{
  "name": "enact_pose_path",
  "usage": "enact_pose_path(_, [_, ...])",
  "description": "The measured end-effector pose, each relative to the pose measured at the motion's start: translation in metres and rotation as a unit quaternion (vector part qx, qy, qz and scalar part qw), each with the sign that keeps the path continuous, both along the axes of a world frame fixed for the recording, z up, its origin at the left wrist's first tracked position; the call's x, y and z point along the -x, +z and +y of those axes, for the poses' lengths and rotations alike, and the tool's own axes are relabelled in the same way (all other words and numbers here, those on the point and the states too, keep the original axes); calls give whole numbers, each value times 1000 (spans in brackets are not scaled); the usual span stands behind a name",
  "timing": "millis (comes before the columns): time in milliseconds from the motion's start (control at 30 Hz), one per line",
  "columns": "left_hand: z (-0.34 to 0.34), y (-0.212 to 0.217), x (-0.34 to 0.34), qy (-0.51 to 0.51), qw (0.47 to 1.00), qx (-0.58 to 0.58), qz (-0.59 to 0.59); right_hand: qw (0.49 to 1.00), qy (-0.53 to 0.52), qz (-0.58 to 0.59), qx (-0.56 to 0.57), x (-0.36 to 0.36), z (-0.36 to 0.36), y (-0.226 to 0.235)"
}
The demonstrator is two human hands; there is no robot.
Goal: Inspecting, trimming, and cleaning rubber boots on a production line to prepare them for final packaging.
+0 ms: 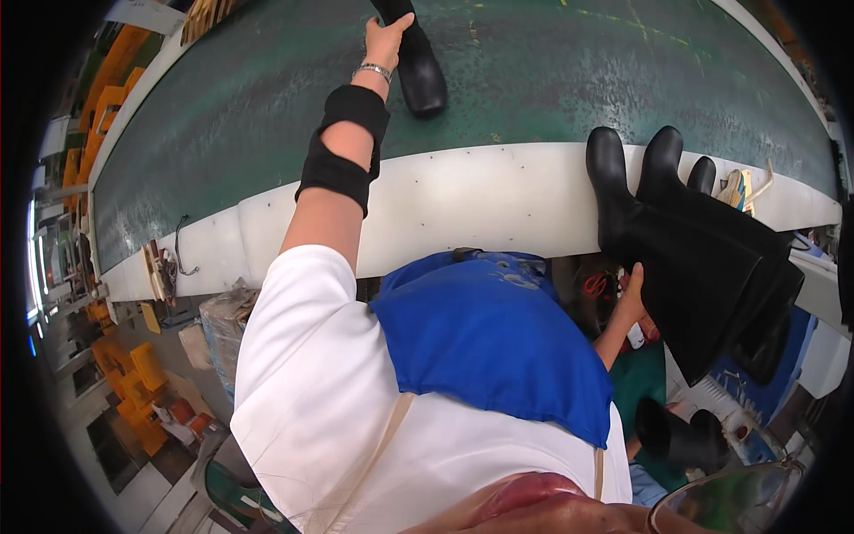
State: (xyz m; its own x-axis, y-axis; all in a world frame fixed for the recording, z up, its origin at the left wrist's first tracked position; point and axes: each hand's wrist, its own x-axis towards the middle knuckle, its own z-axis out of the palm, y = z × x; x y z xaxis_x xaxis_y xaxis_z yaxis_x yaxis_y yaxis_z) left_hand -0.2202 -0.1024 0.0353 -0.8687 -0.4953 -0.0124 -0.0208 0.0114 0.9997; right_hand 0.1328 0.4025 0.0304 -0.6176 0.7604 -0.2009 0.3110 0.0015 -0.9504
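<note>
My left arm reaches far forward over the green table surface. The left hand [388, 41] is closed around a black boot [422, 78], whose toe points back toward me; the top of its shaft leaves the picture. Lower right, my right hand [632, 292] is against the shaft of tall black boots [703, 276]. Its thumb shows along the shaft's edge, while the other fingers are largely hidden behind the shaft. These boots lie side by side across the white table edge, toes resting on the table and shafts hanging toward me.
The white edge strip [480, 196] borders the green belt-like table [543, 71]. Small tools [160, 271] lie at its left. Plastic-wrapped goods [231, 325] stand below on the left. More black boots [680, 436] are at lower right, beside a partly visible person in blue trousers [648, 488].
</note>
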Motion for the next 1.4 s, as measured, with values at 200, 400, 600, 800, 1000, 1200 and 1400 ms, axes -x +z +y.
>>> enact_pose_path(200, [1, -13, 27, 106, 993, 41, 44, 1000, -10, 10, 18, 1, -22, 10])
enact_pose_path(400, [-13, -13, -4, 91, 993, -5, 78, 1000, -4, -11, -2, 7, -21, 19])
enact_pose_path(600, [17, 49, -78, 21, 981, -151, 119, 996, 4, -90, 20, -5, -17, 6])
enact_pose_path(800, [24, 99, -123, -54, 873, -444, 194, 974, 153, -152, -71, -20, -32, -49])
enact_pose_path(1000, [16, 62, -151, -308, 747, -524, 271, 875, 480, 59, 15, 49, -144, 24])
enact_pose_path(1200, [52, 56, -154, -243, 773, -557, 183, 769, 530, 357, 16, 97, -210, 78])
enact_pose_path(1400, [88, 70, -159, -85, 861, -485, 127, 821, 470, 325, 11, 80, -201, 71])
